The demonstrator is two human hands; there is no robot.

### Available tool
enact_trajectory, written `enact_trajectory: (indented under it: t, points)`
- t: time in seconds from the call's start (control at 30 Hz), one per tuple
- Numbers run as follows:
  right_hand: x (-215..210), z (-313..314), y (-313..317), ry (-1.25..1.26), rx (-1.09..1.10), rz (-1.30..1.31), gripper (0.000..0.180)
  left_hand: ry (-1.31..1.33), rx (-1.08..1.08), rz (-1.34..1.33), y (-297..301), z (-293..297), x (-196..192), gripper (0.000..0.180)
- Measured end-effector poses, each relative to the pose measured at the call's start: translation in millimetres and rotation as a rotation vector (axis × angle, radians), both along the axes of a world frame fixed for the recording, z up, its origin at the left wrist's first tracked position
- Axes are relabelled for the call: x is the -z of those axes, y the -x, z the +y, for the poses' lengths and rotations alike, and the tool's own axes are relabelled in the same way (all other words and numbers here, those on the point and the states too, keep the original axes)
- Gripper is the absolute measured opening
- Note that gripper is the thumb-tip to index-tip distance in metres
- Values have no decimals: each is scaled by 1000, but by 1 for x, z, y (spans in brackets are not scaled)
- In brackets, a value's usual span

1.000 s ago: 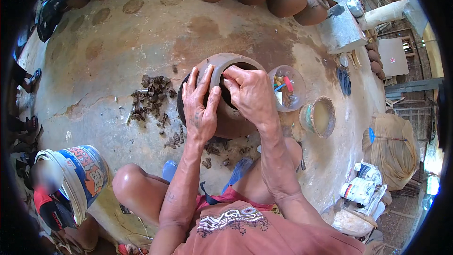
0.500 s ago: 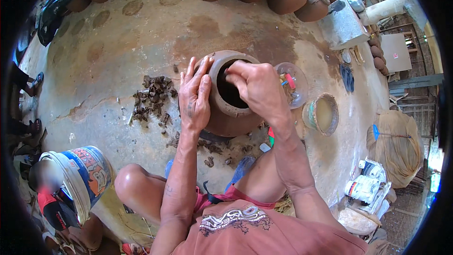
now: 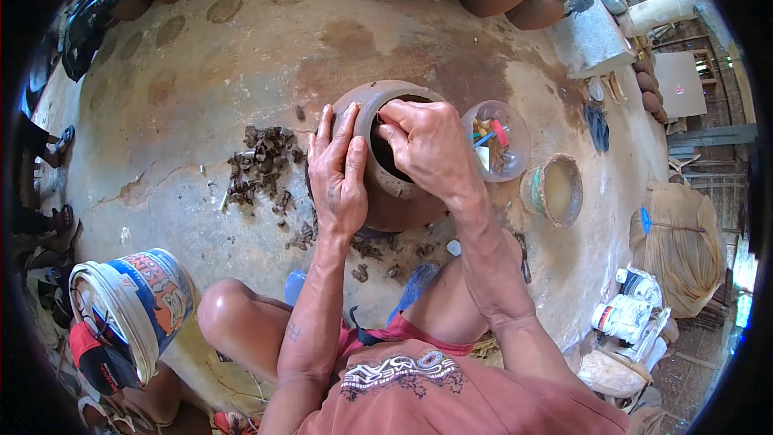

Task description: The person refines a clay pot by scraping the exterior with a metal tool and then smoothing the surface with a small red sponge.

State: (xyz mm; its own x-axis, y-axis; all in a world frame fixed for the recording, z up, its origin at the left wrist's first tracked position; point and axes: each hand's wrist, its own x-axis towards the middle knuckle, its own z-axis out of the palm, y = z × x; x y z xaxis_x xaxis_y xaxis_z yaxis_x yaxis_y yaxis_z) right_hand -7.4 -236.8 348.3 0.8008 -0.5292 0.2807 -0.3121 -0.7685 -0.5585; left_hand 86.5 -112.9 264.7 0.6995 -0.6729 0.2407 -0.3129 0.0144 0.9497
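Clay pot (image 3: 403, 217) in front of the person's knees (image 3: 228, 306), both hands at it
Left hand (image 3: 338, 181) spread against its shoulder, grip open, clasping nothing; right hand (image 3: 431, 145) pinched inside the rim (image 3: 394, 184), whether on anything I cannot tell; uneven pressure could dent soft clay, or tip the pot if the left hand slips

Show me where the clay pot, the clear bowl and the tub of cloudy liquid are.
Clay pot (image 3: 398, 211): head view, on its near outer wall below the rim.
Clear bowl (image 3: 522, 142): head view, on its right side.
Tub (image 3: 533, 191): head view, on its left outer wall.
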Motion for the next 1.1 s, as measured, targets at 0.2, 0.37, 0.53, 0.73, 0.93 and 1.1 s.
enact_trajectory:
  t: [0.2, 0.37, 0.53, 0.73, 0.93, 1.1]
  points:
    - [4, -6, 5, -1, -131, -30, 10, 30, 28, -12, -5, -8, -1, 46]
    - [3, -12, 10, 3, -247, 56, 8, 48, 73, -2, -17, -16, 2, 45]
    - [-1, -22, 18, -23, -376, 136, 9, 48, 163, 0, -31, -24, 6, 44]
    - [-19, -34, 23, -83, -300, 212, 12, 130, 72, 46, -31, -26, 12, 44]
    - [1, -18, 7, 45, 80, -22, 12, 2, -54, 8, 11, -1, -3, 48]
    - [3, -10, 1, 40, 140, -14, 10, -47, -95, -38, 23, -5, -9, 51]
